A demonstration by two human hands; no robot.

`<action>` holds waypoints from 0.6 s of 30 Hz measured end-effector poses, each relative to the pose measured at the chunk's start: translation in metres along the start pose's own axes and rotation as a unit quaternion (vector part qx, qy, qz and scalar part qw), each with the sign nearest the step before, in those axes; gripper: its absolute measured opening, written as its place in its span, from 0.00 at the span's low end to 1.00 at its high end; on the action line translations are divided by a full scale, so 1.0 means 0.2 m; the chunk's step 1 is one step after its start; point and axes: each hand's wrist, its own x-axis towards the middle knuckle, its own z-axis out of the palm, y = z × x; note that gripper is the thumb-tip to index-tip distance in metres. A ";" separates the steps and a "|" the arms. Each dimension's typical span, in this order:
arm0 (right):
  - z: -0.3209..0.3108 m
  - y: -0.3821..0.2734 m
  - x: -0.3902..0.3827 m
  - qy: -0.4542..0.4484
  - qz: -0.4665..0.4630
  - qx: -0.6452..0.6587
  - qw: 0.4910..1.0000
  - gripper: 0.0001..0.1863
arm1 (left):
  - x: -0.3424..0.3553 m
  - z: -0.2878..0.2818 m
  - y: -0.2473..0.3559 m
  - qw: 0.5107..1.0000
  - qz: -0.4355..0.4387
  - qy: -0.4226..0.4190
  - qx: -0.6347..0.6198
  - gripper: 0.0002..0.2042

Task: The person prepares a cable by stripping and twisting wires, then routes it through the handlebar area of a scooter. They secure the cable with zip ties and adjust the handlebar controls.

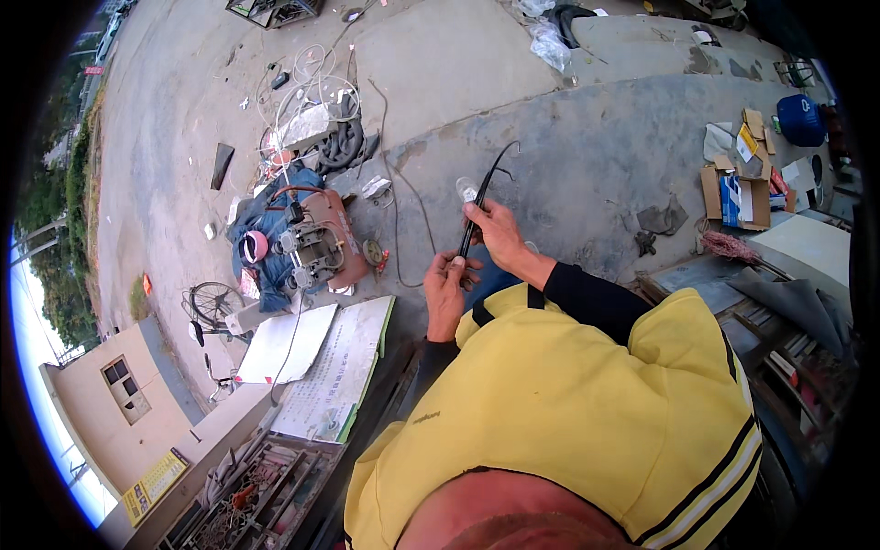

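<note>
In front of my yellow top, both hands are closed on a long thin black forked piece [493, 175], flexible-looking like a cable. My right hand [500, 234] grips it partway along, fingers wrapped round. Closer to my body, my left hand [447, 291] pinches its lower end, thumb on top. The far end bends to the right and splits into two thin tips. Just beyond my right fingers shows a small clear plastic thing [467, 188] with a whitish patch; whether it is held or lies on the ground I cannot tell.
An air compressor [344, 240] with a brown tank stands on the left, beside tangled hoses [341, 137] and a bicycle wheel [213, 302]. A cable [400, 229] runs over the concrete. Printed boards [339, 371] lie near left; an opened cardboard box [755, 203] and blue container [800, 121] are at right.
</note>
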 end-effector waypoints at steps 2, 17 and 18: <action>0.06 -0.11 0.09 0.007 0.003 -0.021 1.000 0.16 | 0.16 -0.03 0.13 1.000 -0.016 -0.020 -0.010 0.12; -0.13 -0.88 0.81 0.256 -0.118 0.288 0.915 0.17 | 1.53 -0.09 1.03 0.998 -0.011 -0.059 0.022 0.07; -0.21 -0.95 0.86 0.265 -0.137 0.297 0.907 0.17 | 1.65 -0.05 1.07 0.996 0.002 -0.076 0.036 0.07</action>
